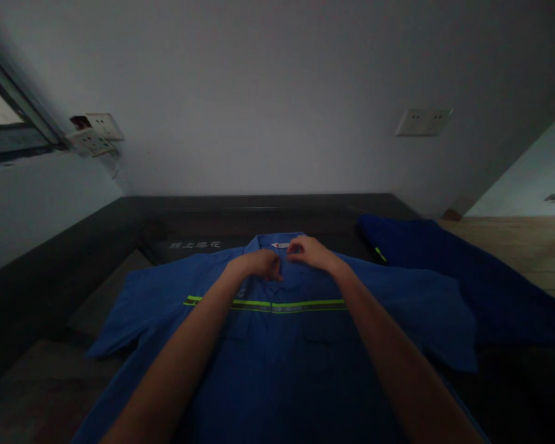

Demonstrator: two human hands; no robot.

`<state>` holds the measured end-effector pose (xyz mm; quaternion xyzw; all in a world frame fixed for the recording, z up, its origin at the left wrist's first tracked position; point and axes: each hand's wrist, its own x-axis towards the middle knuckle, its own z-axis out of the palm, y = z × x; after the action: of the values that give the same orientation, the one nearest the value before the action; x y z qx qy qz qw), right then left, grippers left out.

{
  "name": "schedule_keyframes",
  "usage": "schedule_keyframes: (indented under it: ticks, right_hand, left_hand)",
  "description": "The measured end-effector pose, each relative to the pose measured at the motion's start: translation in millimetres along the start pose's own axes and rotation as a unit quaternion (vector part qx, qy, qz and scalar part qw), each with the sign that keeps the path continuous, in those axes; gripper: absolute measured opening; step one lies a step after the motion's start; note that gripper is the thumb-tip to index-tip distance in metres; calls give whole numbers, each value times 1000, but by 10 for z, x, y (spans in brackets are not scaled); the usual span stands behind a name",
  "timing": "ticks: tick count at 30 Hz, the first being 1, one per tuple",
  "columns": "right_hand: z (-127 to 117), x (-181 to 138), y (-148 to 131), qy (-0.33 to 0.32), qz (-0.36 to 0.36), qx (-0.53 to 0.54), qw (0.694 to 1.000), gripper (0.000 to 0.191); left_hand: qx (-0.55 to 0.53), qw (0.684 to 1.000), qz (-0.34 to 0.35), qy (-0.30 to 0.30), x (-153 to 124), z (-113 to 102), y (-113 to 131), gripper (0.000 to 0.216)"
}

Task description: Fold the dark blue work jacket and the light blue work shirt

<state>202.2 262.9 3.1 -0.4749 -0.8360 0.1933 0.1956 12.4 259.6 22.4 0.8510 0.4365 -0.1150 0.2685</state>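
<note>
A blue short-sleeved work shirt (pixel 268 345) lies spread front side up, its collar pointing away from me and a yellow-green reflective band crossing the chest. My left hand (pixel 261 264) is at the front opening just below the collar, fingers curled and closed on the fabric. Close by on the right, my right hand (pixel 311 253) bends thumb and fingers together at the collar's edge; the exact grip is small and dim. Between the hands, a white label (pixel 280 245) shows inside the neck. My forearms cover parts of the chest and band.
Darker blue folded clothing (pixel 444 265) lies to the right, partly under the shirt's sleeve. A dark raised edge (pixel 259 202) runs along the wall behind. Wall sockets (pixel 424 123) are at right, with more sockets (pixel 104 126) at left near a window frame (pixel 23 105).
</note>
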Motion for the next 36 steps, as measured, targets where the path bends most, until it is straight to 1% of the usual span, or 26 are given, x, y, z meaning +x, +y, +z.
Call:
schedule_keyframes:
  ticks: [3,4,6,8,11,13,15,17,19,20,21,22,24,25,26,27,29,31,33,35,36]
  right_hand:
    - [-183,-29,182,115,74,-6,991,8]
    - [-217,-40,241,141,100,-10,985,10]
    - [-229,-58,331,164,144,-17,976,13]
    - [-169,-61,367,163,160,-30,973,17]
    - [7,-41,340,150,136,-78,976,23]
    - [148,-27,313,143,124,-128,974,30]
    - [280,-26,313,129,121,-170,969,39]
    - [382,-38,345,109,120,-188,969,45]
    - [433,-50,389,99,119,-186,970,48]
    - [438,-53,406,104,117,-181,971,48]
    - [430,-52,416,114,114,-174,971,48]
    - [413,-47,418,131,110,-165,971,48]
    - [362,-31,400,178,105,-145,968,47]
    - [336,-23,383,202,108,-134,964,47]
    - [314,-17,366,222,114,-124,960,47]
    - [298,-15,351,235,124,-116,957,46]
    - [289,-21,334,237,144,-108,955,44]
    - [305,-41,337,215,156,-115,957,41]
    - [327,-60,348,185,155,-135,961,39]
    - [332,-59,354,160,145,-159,963,40]
    - [322,-45,353,151,140,-169,964,41]
  left_hand:
    - [31,999,-4,12,-4,18,41,30]
    - [41,999,-6,17,-5,27,57,32]
    - [51,998,-4,21,0,48,77,32]
    - [54,998,2,21,17,72,75,32]
    - [58,998,-4,18,61,110,57,33]
    - [62,998,-13,17,91,133,59,32]
    - [67,998,-5,14,107,139,71,30]
    - [57,998,14,4,97,110,65,28]
    - [19,999,30,2,59,34,7,23]
    - [-1,999,29,18,32,-18,-48,21]
    - [-15,998,19,50,3,-76,-117,20]
    - [-18,995,-1,95,-26,-132,-195,21]
    - [12,976,-71,206,-70,-219,-353,23]
    - [32,962,-107,250,-78,-238,-418,25]
    - [49,949,-137,280,-73,-235,-467,26]
    - [60,940,-157,297,-54,-210,-498,27]
    - [76,934,-170,305,24,-97,-507,29]
    - [92,931,-168,311,132,60,-469,34]
    - [110,922,-168,330,234,203,-405,43]
    - [126,910,-166,357,301,284,-312,47]
    - [130,906,-160,370,318,299,-246,45]
